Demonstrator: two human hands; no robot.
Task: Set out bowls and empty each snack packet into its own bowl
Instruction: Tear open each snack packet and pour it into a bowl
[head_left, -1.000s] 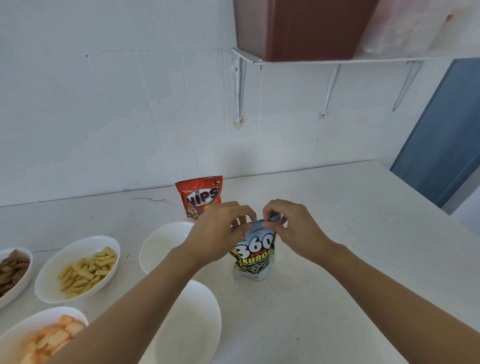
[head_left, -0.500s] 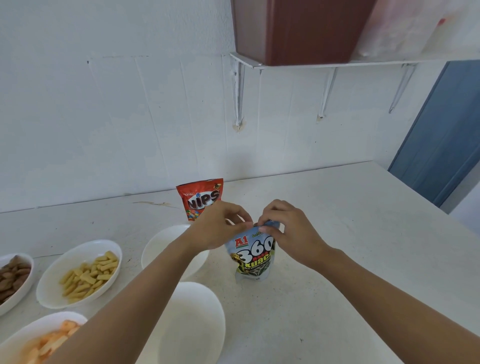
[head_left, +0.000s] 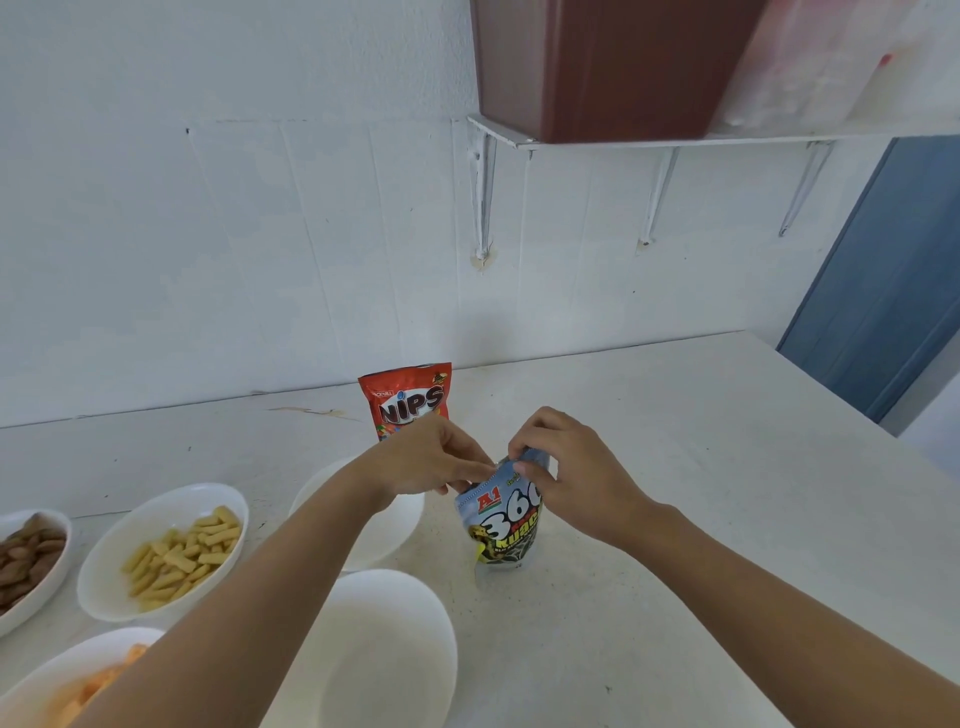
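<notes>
Head view: both bare hands meet at the top of a blue packet (head_left: 501, 525) marked "360", which stands upright on the white tabletop (head_left: 675, 467), leaning a little. The left grip (head_left: 431, 457) has its fingers curled, thumb and fingertips pinching the packet's upper left corner. The right grip (head_left: 566, 467) is likewise closed on the packet, thumb in front and fingers behind, pinching the top edge just beside the left grip's fingertips. Whether the seal is torn cannot be made out.

Just beyond the left grip a red packet (head_left: 408, 402) marked "NIPS" stands upright and unopened. Under the left grip and wrist lies an empty bowl (head_left: 400, 535), close beside the blue packet. A second empty bowl (head_left: 395, 654) sits nearer the person, below the left forearm.

Further out past the left grip, on the left forearm's outer side, are three filled white bowls: a bowl of yellow sticks (head_left: 114, 530), then a bowl of brown pieces (head_left: 57, 577) at the frame edge, and nearer the person a bowl of orange pieces (head_left: 62, 670), partly hidden by the forearm.

High above both grips a white shelf (head_left: 727, 137) on brackets is fixed to the white wall (head_left: 260, 234) and carries a brown box (head_left: 597, 62). Beyond the right grip, past the tabletop's edge, stands a blue door (head_left: 893, 291).
</notes>
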